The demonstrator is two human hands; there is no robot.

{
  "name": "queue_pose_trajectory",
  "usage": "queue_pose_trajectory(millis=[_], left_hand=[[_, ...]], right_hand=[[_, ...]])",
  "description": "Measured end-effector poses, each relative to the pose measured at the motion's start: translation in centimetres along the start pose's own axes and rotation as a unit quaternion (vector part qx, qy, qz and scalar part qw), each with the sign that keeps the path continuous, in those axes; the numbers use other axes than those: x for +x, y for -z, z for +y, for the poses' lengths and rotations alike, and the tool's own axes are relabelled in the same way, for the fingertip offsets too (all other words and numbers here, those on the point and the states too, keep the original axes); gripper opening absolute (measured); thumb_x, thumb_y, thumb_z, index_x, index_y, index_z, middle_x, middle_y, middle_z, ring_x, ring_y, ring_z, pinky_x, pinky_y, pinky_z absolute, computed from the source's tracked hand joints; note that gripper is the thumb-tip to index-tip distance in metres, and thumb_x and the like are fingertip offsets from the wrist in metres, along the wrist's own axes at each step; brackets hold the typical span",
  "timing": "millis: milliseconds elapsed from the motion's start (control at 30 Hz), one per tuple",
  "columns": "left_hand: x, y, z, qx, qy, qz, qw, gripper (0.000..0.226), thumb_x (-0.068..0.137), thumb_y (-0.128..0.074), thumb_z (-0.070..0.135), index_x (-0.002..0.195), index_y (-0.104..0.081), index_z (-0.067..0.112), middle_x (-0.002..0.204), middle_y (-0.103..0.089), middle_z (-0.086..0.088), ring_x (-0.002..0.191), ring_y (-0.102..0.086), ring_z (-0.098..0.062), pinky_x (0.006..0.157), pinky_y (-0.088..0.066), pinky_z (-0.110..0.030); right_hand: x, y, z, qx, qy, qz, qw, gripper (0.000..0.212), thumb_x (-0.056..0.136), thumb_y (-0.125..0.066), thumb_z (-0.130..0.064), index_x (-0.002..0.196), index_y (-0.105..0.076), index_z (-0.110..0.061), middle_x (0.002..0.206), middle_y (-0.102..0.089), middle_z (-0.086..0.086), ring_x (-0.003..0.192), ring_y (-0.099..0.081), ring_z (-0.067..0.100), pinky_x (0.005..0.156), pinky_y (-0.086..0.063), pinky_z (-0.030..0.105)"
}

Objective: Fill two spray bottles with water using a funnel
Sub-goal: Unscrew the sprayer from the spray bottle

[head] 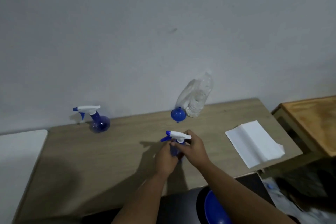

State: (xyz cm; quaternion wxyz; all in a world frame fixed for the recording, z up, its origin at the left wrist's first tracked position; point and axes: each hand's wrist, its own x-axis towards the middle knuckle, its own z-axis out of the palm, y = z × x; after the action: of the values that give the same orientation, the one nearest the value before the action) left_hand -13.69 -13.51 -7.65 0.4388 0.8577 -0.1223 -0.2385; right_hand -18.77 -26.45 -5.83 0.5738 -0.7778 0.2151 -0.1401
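Note:
A blue spray bottle (pixel 177 137) with a white trigger head stands at the middle of the table. My left hand (pixel 166 158) grips its blue body from the left. My right hand (pixel 193 148) wraps around its neck just under the white head. A second blue spray bottle (pixel 99 122) with its white head on stands apart at the back left. A blue funnel (pixel 178 114) lies upside down near the wall, beside a clear plastic water bottle (pixel 199 98) that holds some water.
A folded white paper towel (pixel 254 142) lies on the right of the wooden table (pixel 91 169). A wooden stool (pixel 312 120) stands to the right. A blue round object (pixel 215 209) sits low near my lap. A white surface (pixel 20 151) borders the table's left.

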Motion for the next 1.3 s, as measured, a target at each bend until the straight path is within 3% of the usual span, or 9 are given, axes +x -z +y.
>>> queue_pose_trajectory(millis=[200,300,400,500,600,733,1000,1133,1300], left_hand=[[-1.5,-3.7,-1.9,-0.004,0.017,0.032,0.999,0.047,0.073,-0.056,0.029,0.120,-0.058,0.034,0.114,-0.074,0.005,0.104,-0.070,-0.023,0.090,-0.057,-0.046],[-3.6,-3.1,1.1,0.013,0.013,0.047,0.999,0.042,0.079,-0.057,0.015,0.120,-0.064,0.024,0.109,-0.073,0.001,0.100,-0.069,-0.022,0.086,-0.058,-0.043],[-4.4,-3.1,2.0,0.022,0.011,0.045,0.999,0.038,0.080,-0.060,0.002,0.114,-0.067,0.018,0.105,-0.074,-0.002,0.096,-0.069,-0.022,0.083,-0.057,-0.041],[-5.1,-3.1,2.3,0.020,0.021,0.049,0.998,0.044,0.078,-0.060,-0.003,0.117,-0.067,0.016,0.106,-0.073,0.002,0.099,-0.069,-0.017,0.084,-0.056,-0.028],[-6.0,-3.1,2.3,0.019,0.035,0.034,0.999,0.044,0.083,-0.058,-0.003,0.120,-0.064,0.018,0.101,-0.068,0.008,0.092,-0.064,-0.008,0.069,-0.043,-0.005],[-6.4,-3.2,2.3,0.025,0.033,0.047,0.998,0.035,0.083,-0.060,0.003,0.114,-0.067,0.019,0.102,-0.073,0.000,0.096,-0.068,-0.021,0.078,-0.053,-0.033],[-6.8,-3.1,1.9,0.037,0.038,0.041,0.998,0.030,0.087,-0.060,0.004,0.116,-0.064,0.013,0.103,-0.070,0.000,0.097,-0.066,-0.021,0.076,-0.048,-0.031],[-7.4,-3.0,2.0,0.045,0.042,0.029,0.998,0.033,0.091,-0.059,0.003,0.121,-0.063,0.015,0.103,-0.066,0.003,0.099,-0.065,-0.019,0.069,-0.040,-0.018],[-7.9,-2.7,2.2,0.051,0.028,0.028,0.998,0.031,0.091,-0.058,0.004,0.120,-0.063,0.015,0.098,-0.063,0.004,0.095,-0.064,-0.019,0.063,-0.038,-0.018]], right_hand=[[-1.4,1.9,1.9,0.066,0.004,-0.033,0.997,0.026,0.078,-0.092,-0.019,0.095,-0.074,-0.011,0.089,-0.076,0.010,0.088,-0.074,0.032,0.080,-0.058,0.050],[-1.5,2.6,1.9,0.081,0.002,-0.082,0.993,0.025,0.085,-0.086,-0.006,0.109,-0.077,-0.009,0.101,-0.080,0.008,0.097,-0.076,0.025,0.088,-0.059,0.045],[-1.9,3.0,1.6,0.054,0.004,-0.096,0.994,0.032,0.083,-0.086,-0.012,0.112,-0.071,-0.013,0.101,-0.078,0.001,0.096,-0.075,0.016,0.088,-0.061,0.042],[-2.6,3.3,1.1,0.069,-0.011,-0.061,0.996,0.039,0.076,-0.091,-0.021,0.097,-0.059,-0.013,0.087,-0.070,0.011,0.079,-0.067,0.014,0.071,-0.058,0.039],[-2.8,3.6,1.2,0.054,0.004,-0.087,0.995,0.022,0.080,-0.083,-0.006,0.091,-0.065,-0.013,0.083,-0.070,0.005,0.078,-0.065,0.010,0.073,-0.053,0.033],[-3.5,3.6,1.2,0.040,0.001,-0.101,0.994,0.031,0.079,-0.084,-0.008,0.102,-0.066,-0.020,0.093,-0.075,-0.002,0.088,-0.070,0.010,0.078,-0.057,0.034],[-4.1,3.2,0.4,0.031,-0.022,-0.108,0.993,0.034,0.075,-0.083,-0.020,0.104,-0.066,-0.018,0.094,-0.074,-0.005,0.086,-0.069,0.007,0.077,-0.056,0.027],[-4.3,2.7,0.6,0.011,-0.040,-0.111,0.993,0.025,0.078,-0.078,-0.006,0.100,-0.071,-0.016,0.090,-0.074,-0.007,0.082,-0.068,0.002,0.075,-0.053,0.028],[-4.8,2.6,0.4,0.021,-0.049,-0.096,0.994,0.025,0.081,-0.077,-0.002,0.101,-0.067,-0.013,0.087,-0.072,-0.007,0.077,-0.067,-0.004,0.068,-0.052,0.017]])
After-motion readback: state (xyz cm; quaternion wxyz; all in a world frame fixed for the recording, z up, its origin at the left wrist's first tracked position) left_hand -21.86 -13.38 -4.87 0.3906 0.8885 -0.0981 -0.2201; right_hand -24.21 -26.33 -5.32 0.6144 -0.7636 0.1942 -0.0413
